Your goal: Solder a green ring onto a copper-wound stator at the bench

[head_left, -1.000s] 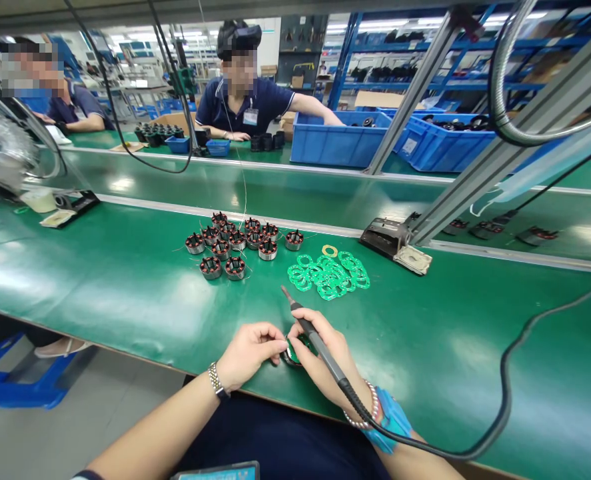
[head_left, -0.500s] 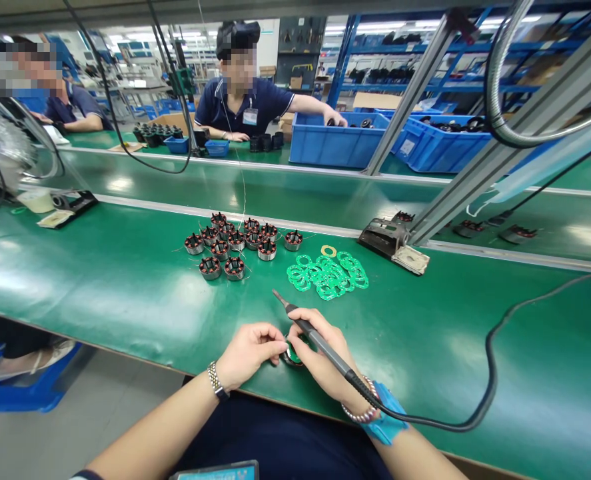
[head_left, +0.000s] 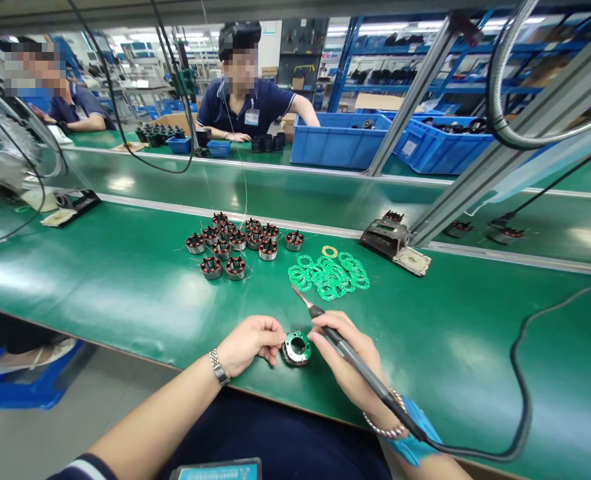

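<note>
Stator [head_left: 296,348] unlabelled, beside soldering iron [head_left: 345,348]

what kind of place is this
Likely an electronics or motor assembly line: a long green workbench, a cluster of wound motor coils, a soldering iron in the right hand, and blue parts bins.

The counter [head_left: 100,280] showed glossy green, with white glare patches. The stator [head_left: 296,348] by the left hand [head_left: 248,341] was silver metal with a green ring on top. The soldering iron [head_left: 348,350] in the right hand [head_left: 348,360] was black, its cable black too. That wrist wore a bright blue strap [head_left: 415,445]; the other, a silver watch [head_left: 218,368]. Further back, the stators [head_left: 235,243] ran silver with copper-red windings, the gaskets [head_left: 330,272] bright green, one ring [head_left: 330,251] tan. The bins [head_left: 338,143] were blue.
</note>
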Tool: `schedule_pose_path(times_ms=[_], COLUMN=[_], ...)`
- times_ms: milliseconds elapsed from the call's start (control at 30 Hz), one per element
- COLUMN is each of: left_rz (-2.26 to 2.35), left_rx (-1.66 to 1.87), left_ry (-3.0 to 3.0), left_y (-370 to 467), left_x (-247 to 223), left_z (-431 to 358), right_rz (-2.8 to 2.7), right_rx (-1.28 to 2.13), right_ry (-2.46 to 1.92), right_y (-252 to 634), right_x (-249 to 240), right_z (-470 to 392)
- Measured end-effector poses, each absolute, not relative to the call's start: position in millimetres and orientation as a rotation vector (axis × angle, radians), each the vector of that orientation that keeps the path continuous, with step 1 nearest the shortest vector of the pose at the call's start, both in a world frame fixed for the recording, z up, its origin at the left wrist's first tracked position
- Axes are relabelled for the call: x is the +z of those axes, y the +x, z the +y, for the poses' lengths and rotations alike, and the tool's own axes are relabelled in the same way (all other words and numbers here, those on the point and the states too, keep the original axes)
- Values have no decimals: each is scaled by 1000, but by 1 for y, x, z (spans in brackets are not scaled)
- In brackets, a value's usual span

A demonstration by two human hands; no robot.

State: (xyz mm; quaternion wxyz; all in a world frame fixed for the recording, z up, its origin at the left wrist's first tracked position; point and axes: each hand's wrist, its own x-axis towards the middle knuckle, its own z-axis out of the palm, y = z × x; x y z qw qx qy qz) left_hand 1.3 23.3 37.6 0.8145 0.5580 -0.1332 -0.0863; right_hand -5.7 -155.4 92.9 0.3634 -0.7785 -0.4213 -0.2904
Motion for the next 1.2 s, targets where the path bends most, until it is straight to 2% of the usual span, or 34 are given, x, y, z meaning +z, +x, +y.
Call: schedule_pose_path(times_ms=[233, 500, 1200], left_rz=[-272, -255, -251], left_rx=[-225, -216, -197], left_ry=[1229, 1250, 1266], left_y=[5, 5, 5], left_x=[42, 42, 44], left_z=[24, 22, 22], right_rz=[-1295, -1284, -1318], right_rx=[-860, -701, -762], right_ry=[-2013, -2010, -1995], right_y=[-28, -34, -37], right_x=[104, 105, 108], right_z=[-179, -180, -182])
